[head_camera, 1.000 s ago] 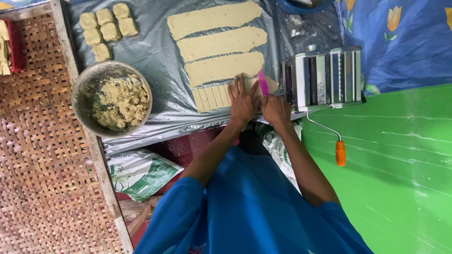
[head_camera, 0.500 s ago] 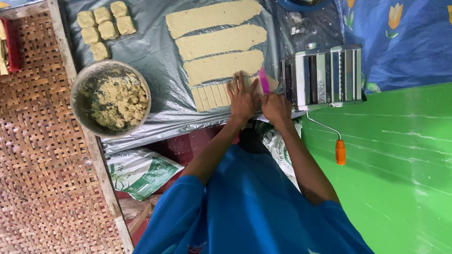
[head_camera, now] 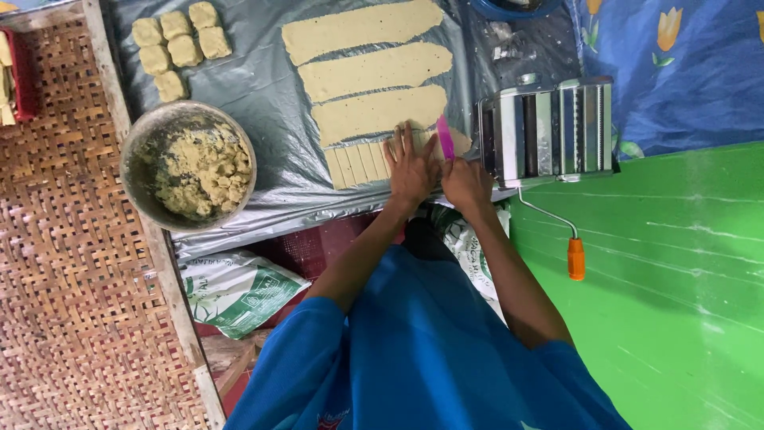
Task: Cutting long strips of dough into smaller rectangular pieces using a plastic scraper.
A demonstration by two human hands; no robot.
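Cutting dough beside the pasta roller

Left hand lies flat, fingers spread, on the cut dough sheet; right hand grips a pink cutter. Three uncut strips, six dough blocks, one bowl.

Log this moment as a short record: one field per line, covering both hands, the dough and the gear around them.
left hand: pressed flat on the cut dough strip
right hand: holds a pink cutter, blade on the dough
uncut dough sheets: three, laid side by side on the grey plastic sheet
dough blocks: six, at the far corner
metal bowl: holds crumbly dough
pasta roller: beside the right hand, orange-handled crank
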